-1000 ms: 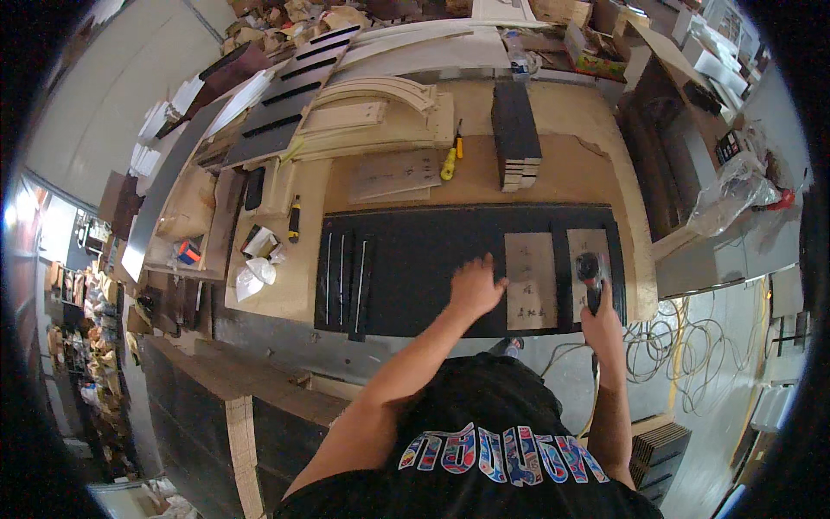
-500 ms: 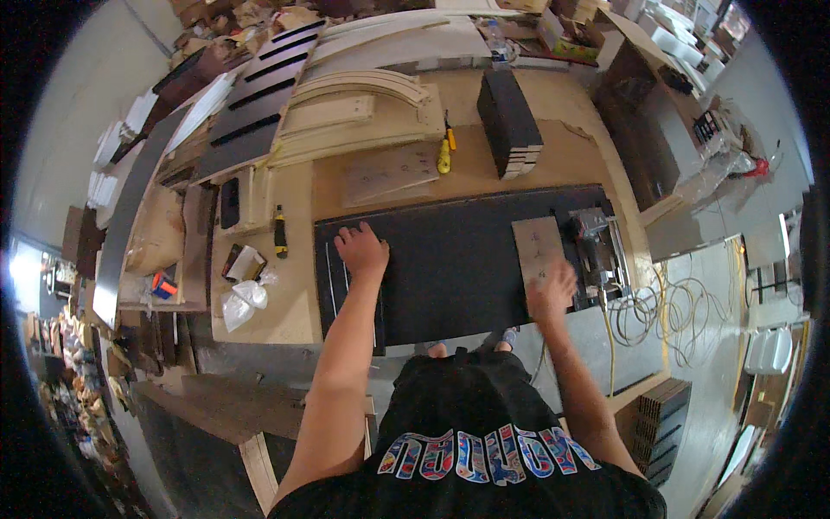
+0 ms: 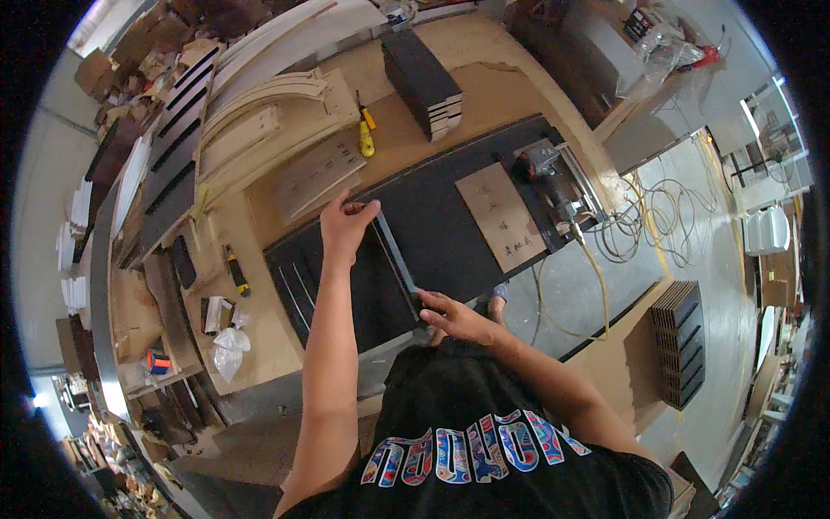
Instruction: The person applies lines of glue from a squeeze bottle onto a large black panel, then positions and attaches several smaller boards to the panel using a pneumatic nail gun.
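A large black panel lies across the worktable, with thin pale grooves in its left part. Between my hands a narrow dark strip stands over the panel, its upper edge catching grey light. My left hand pinches the strip's far end with curled fingers. At the near end, by the panel's front edge, my right hand closes its thumb and fingers on the strip. Right of it, a brown board with handwriting rests on the panel. A nail gun lies at the panel's right end.
Beyond the panel stand a stack of black boards and a yellow-handled screwdriver. A utility knife and a plastic bag lie at left. A yellow hose hangs off the right edge. Slotted boards are stacked at lower right.
My right hand has left the brown board and come left to the strip's near end. My left hand now grips the strip's far end, and the strip stands upright. The view has turned.
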`<state>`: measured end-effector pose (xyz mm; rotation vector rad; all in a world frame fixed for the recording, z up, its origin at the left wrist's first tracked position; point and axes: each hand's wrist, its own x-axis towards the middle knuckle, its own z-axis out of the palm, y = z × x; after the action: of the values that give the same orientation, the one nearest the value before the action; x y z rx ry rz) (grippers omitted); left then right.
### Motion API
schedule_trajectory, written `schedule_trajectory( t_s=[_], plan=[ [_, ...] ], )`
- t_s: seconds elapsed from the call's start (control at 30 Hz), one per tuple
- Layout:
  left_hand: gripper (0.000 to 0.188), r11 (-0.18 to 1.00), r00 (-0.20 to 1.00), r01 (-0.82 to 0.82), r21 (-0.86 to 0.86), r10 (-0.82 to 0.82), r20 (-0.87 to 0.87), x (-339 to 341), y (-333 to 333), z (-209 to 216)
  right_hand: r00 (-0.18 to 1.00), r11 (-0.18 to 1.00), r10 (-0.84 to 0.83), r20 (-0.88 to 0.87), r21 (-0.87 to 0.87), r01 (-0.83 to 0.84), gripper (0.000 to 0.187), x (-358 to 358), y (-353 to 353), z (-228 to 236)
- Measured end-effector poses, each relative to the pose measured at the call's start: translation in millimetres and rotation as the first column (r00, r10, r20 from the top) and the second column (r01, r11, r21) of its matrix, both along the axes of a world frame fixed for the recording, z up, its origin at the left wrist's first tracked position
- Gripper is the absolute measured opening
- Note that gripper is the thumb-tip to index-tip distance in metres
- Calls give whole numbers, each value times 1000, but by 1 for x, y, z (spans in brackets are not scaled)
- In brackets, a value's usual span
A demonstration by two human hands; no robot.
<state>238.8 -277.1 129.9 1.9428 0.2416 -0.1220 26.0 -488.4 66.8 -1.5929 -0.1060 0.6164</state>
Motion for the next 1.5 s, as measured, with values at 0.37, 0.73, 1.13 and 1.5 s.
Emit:
schedule_trajectory(
  t_s=[0.37,0.73,1.13,1.5],
  plan=[
    [27,876,999,3,-482,-21,-31,26,-69,-17,905,870,-394,160,-253,424,53,-36,-66,11],
    [31,935,914,342,95,-354,199,52,-107,-109,717,510,-505,481,-504,697,54,-51,-64,17],
    [36,877,933,344,336,-361,-13,49,-128,-109,714,490,-514,476,-519,700,49,-45,-71,-5],
    [82,913,902,292,286,-362,236,11,-123,-122,696,509,-550,461,-475,717,71,-46,-77,-1]
  ],
)
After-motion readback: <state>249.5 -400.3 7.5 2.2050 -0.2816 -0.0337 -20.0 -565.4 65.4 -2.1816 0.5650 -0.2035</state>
